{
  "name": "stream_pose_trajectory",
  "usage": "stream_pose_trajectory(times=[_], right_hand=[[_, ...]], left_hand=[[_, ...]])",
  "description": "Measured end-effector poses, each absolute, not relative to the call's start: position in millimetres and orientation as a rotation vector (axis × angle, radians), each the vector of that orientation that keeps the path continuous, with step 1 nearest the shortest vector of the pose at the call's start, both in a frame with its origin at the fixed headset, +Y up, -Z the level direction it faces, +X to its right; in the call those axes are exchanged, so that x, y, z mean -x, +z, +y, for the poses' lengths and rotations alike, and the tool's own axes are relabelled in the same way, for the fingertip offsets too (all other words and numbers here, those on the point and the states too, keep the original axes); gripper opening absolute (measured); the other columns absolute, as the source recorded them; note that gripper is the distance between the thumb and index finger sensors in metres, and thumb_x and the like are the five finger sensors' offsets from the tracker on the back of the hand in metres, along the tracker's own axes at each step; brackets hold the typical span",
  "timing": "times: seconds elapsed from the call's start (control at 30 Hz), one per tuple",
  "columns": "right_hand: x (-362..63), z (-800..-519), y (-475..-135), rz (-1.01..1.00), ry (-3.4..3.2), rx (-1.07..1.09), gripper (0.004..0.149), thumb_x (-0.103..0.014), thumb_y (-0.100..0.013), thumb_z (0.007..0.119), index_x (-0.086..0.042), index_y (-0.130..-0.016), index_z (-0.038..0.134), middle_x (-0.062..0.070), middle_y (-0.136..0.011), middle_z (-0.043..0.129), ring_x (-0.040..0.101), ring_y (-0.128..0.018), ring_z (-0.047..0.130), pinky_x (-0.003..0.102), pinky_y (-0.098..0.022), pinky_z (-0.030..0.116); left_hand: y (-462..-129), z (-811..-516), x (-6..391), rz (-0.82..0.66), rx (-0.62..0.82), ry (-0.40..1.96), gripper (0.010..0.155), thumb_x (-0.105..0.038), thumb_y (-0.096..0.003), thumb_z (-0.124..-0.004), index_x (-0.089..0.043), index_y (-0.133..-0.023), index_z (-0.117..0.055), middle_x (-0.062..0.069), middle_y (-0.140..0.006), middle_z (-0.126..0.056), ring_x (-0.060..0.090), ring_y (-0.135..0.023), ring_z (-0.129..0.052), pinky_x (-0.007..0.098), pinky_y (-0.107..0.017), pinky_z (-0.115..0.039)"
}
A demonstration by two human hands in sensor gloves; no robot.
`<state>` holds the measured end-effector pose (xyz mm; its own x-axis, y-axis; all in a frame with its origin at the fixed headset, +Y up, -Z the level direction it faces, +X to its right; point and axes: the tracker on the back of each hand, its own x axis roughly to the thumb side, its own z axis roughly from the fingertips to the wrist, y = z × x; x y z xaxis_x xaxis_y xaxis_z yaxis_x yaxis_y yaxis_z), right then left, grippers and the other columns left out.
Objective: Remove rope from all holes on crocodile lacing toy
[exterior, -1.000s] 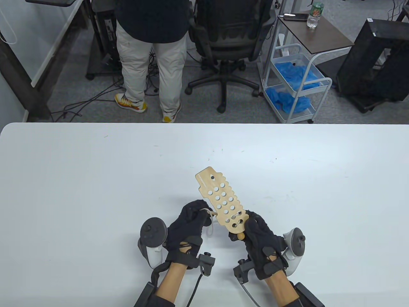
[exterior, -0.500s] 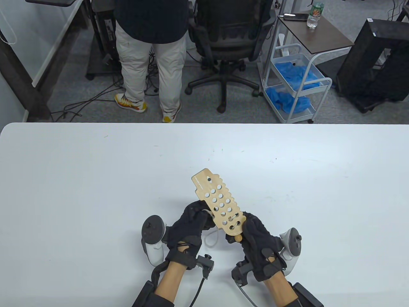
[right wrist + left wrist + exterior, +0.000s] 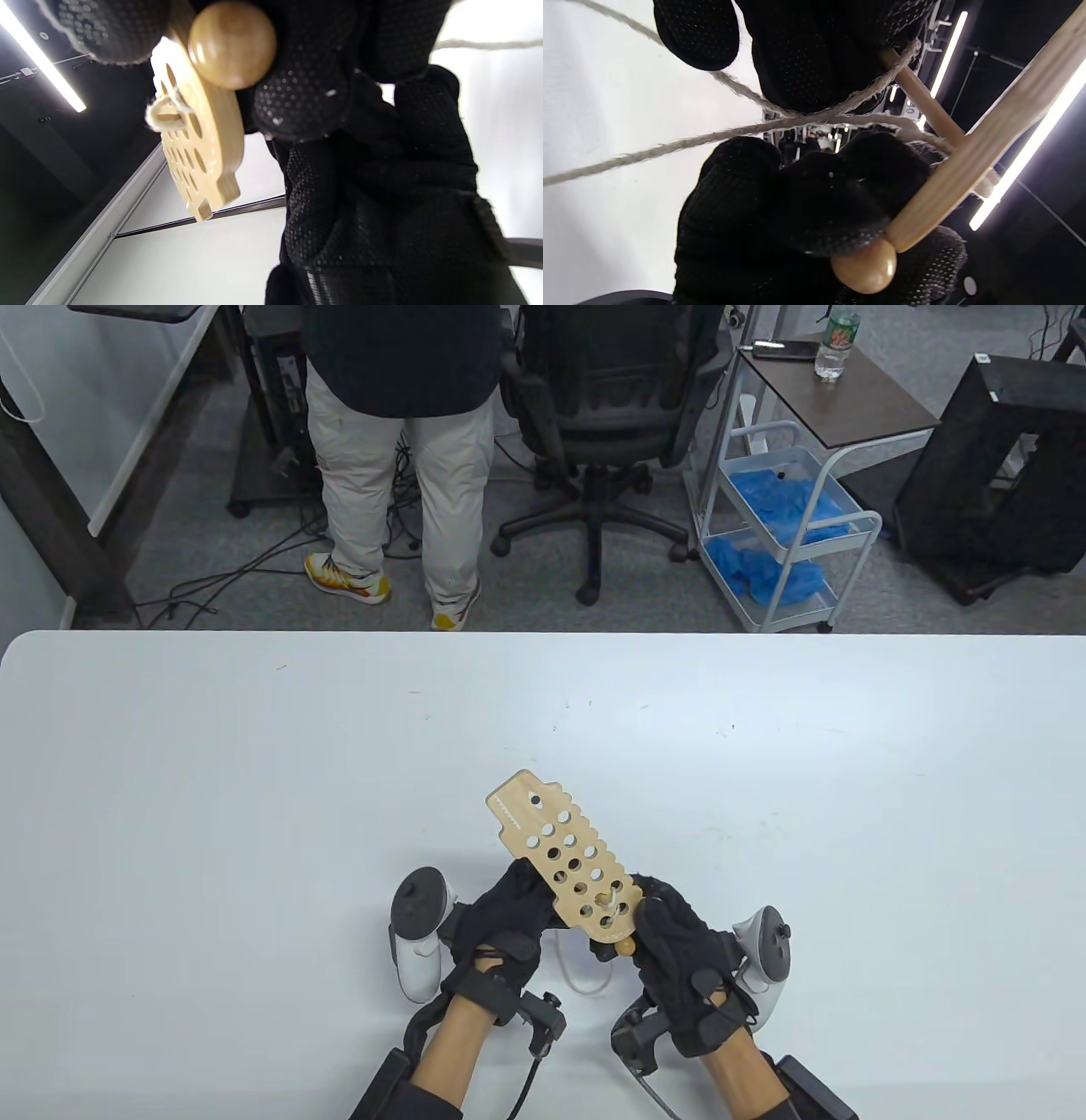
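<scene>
Crocodile lacing toy (image 3: pixel 562 857) tilts up, its near end gripped by right hand (image 3: pixel 679 959); left hand (image 3: pixel 501 920) pinches rope (image 3: pixel 585 980).

crocodile board (image 3: pixel 562 856) between both hands, above table (image 3: pixel 254 814)

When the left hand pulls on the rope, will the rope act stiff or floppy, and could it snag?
Probably floppy: the rope sags in a loose loop below the left hand. It looks fuzzy and fibrous, so it may drag in the holes. It is still laced near the end of the crocodile board held by the right hand, so it might catch there.
</scene>
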<state>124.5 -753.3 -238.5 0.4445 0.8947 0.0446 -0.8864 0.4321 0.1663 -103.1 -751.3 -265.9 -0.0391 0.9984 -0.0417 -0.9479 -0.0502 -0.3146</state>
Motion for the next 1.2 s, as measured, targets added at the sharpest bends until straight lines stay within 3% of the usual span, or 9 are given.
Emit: stream_pose_trajectory(times=[0.4,0.57,0.6,0.77,0.83,1.0,1.2], right_hand=[[-129.4,-753.2,-240.1,0.044,1.121,-0.156,0.048,-0.040,-0.040,0.080,-0.014,-0.081,0.082,0.016,-0.067,0.096,0.030,-0.045,0.100,0.058,-0.047,0.077],[-137.4,-750.8,-241.6,0.016,1.129,-0.140,0.048,-0.040,-0.041,0.080,-0.014,-0.081,0.082,0.015,-0.068,0.096,0.030,-0.046,0.100,0.058,-0.048,0.076],[-139.3,-750.8,-241.9,0.009,1.119,-0.131,0.048,-0.040,-0.041,0.080,-0.014,-0.082,0.081,0.014,-0.068,0.096,0.030,-0.047,0.100,0.058,-0.048,0.076],[-145.7,-749.9,-242.4,-0.017,1.138,-0.097,0.048,-0.039,-0.041,0.080,-0.014,-0.082,0.081,0.015,-0.069,0.095,0.031,-0.048,0.099,0.058,-0.049,0.076],[-146.7,-748.6,-242.0,-0.029,1.196,-0.087,0.048,-0.039,-0.041,0.080,-0.013,-0.081,0.081,0.015,-0.069,0.096,0.031,-0.048,0.099,0.059,-0.049,0.075],[-145.1,-738.5,-240.6,-0.063,1.348,-0.151,0.048,-0.038,-0.041,0.080,-0.010,-0.081,0.080,0.016,-0.069,0.096,0.034,-0.048,0.099,0.061,-0.049,0.074],[-143.3,-724.2,-238.9,-0.095,1.514,-0.296,0.049,-0.030,-0.043,0.086,-0.004,-0.083,0.078,0.023,-0.072,0.095,0.038,-0.051,0.101,0.063,-0.051,0.074]], left_hand=[[-262.2,-737.8,96.1,-0.356,0.256,1.577,0.043,-0.033,-0.0516,-0.080,-0.043,-0.093,-0.082,-0.003,-0.094,-0.086,0.016,-0.076,-0.088,0.054,-0.067,-0.071],[-261.9,-736.9,91.2,-0.446,0.307,1.659,0.051,-0.024,-0.0548,-0.074,-0.037,-0.104,-0.072,0.000,-0.105,-0.077,0.021,-0.088,-0.082,0.058,-0.070,-0.067],[-261.7,-738.0,90.6,-0.453,0.321,1.680,0.051,-0.033,-0.0552,-0.069,-0.037,-0.106,-0.069,0.000,-0.107,-0.077,0.022,-0.090,-0.080,0.059,-0.070,-0.066],[-261.8,-741.2,89.1,-0.505,0.348,1.723,0.064,-0.052,-0.0563,-0.060,-0.040,-0.117,-0.043,0.000,-0.114,-0.074,0.027,-0.097,-0.076,0.062,-0.071,-0.063],[-261.1,-739.8,87.2,-0.528,0.364,1.714,0.071,-0.058,-0.0551,-0.063,-0.038,-0.118,-0.037,0.002,-0.114,-0.073,0.030,-0.099,-0.073,0.064,-0.072,-0.061],[-260.1,-736.1,90.7,-0.468,0.284,1.594,0.069,-0.046,-0.0548,-0.071,-0.036,-0.116,-0.040,-0.007,-0.105,-0.082,0.024,-0.096,-0.077,0.060,-0.072,-0.064],[-262.0,-738.7,95.7,-0.444,0.310,1.642,0.067,-0.042,-0.0556,-0.067,-0.032,-0.116,-0.040,-0.008,-0.102,-0.085,0.023,-0.096,-0.076,0.060,-0.072,-0.063]])
